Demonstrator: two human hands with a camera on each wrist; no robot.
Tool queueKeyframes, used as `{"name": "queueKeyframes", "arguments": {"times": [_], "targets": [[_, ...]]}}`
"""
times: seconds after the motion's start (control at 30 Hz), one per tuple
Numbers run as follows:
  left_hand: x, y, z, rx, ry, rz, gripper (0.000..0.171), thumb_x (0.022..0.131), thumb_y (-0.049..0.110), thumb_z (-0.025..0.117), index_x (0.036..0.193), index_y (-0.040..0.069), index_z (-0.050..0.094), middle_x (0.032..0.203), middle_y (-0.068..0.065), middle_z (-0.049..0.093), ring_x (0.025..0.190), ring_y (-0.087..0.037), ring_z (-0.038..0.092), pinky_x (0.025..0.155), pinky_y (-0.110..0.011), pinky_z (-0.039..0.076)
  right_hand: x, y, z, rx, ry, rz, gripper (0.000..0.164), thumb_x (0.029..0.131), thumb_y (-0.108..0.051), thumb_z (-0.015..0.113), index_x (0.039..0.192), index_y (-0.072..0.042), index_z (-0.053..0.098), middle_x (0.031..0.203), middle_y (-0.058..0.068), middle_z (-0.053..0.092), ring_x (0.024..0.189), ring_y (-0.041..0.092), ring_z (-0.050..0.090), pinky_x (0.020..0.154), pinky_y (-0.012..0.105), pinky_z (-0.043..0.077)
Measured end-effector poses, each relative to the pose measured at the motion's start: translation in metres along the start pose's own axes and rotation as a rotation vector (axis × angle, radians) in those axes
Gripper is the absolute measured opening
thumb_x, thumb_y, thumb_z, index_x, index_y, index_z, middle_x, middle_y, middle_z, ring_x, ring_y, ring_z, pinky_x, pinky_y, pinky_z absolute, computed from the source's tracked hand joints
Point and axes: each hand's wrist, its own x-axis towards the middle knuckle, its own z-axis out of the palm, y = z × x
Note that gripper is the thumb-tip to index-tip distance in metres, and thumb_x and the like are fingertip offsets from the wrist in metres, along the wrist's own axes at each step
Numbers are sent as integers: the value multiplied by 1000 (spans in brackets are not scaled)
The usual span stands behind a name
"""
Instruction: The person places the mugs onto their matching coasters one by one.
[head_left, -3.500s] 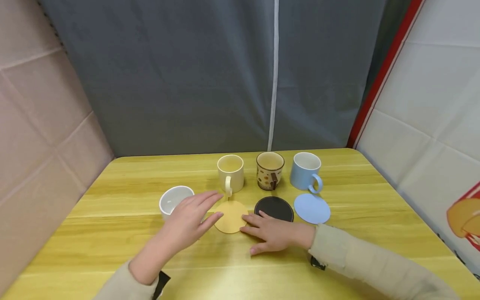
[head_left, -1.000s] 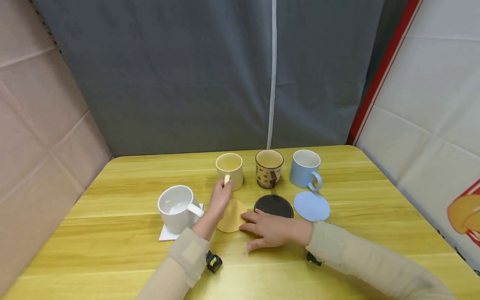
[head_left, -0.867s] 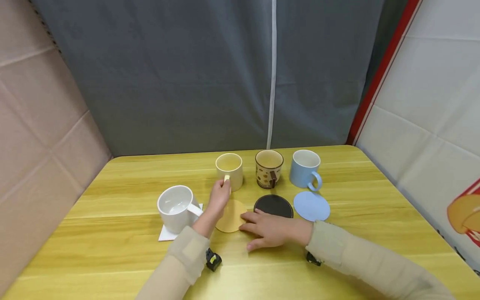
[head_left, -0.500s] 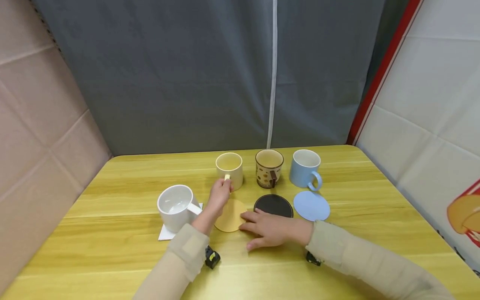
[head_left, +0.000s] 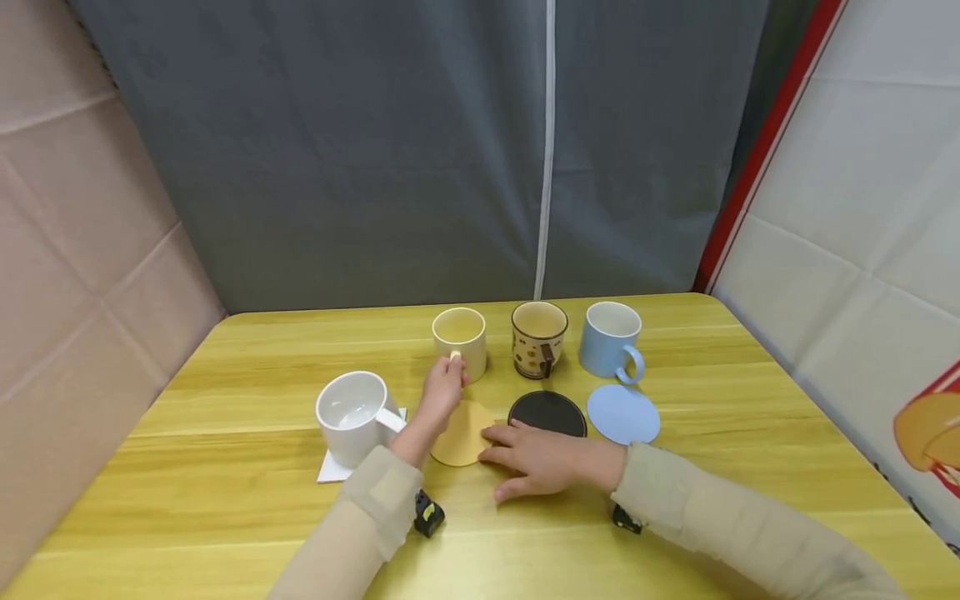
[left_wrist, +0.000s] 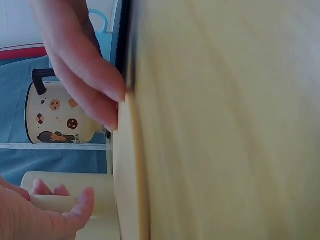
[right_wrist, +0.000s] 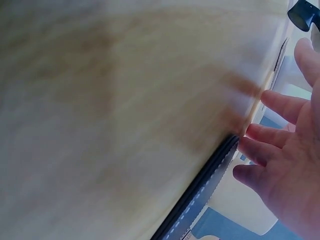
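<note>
The fingers of my left hand [head_left: 440,390] curl round the handle of a pale yellow mug [head_left: 472,360], which stands upright behind a round yellow coaster [head_left: 463,437]. In the left wrist view, thumb and fingers close on that mug handle [left_wrist: 52,203]. My right hand [head_left: 546,460] is spread low over the table, its fingertips at the right edge of the yellow coaster. Part of a round black coaster [head_left: 547,412] is hidden behind the right hand; its stitched edge [right_wrist: 197,197] shows in the right wrist view.
At the left, a white mug [head_left: 347,433] stands on a white square coaster [head_left: 331,472]. A cookie-patterned mug [head_left: 531,354] and a light blue mug [head_left: 600,346] stand at the back, with a round blue coaster [head_left: 624,414] before the blue one. A grey curtain [head_left: 375,167] hangs behind the table.
Since the oldest frame, my left hand has moved from beside the white mug, forward and right, and taken hold of the yellow mug's handle. Over the last second both hands have stayed nearly still.
</note>
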Motion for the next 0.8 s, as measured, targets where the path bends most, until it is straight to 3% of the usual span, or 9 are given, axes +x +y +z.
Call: {"name": "queueKeyframes", "arguments": {"times": [0.2,0.47,0.8], "targets": [[-2,0,2,-55,10,-22,29,100,18,34,103,-5,51,74,-1,46,61,-13,41,57,-25,41,-1,1,1,-3,2,5,58,90,-52,44,134,-14,46,143,13,33,131,22,34,109,47,23],[-3,-1,3,-115,36,-12,25,99,13,35,98,-6,51,73,-2,45,66,-13,42,57,-24,41,-1,0,1,-2,9,8,57,90,-51,45,133,-14,46,143,13,34,131,23,34,110,45,23],[-7,3,0,-102,51,6,25,100,13,35,97,-5,51,75,-3,45,68,-14,43,60,-26,42,0,0,1,0,17,4,56,90,-51,47,133,-14,47,142,13,34,130,23,36,110,44,23]]}}
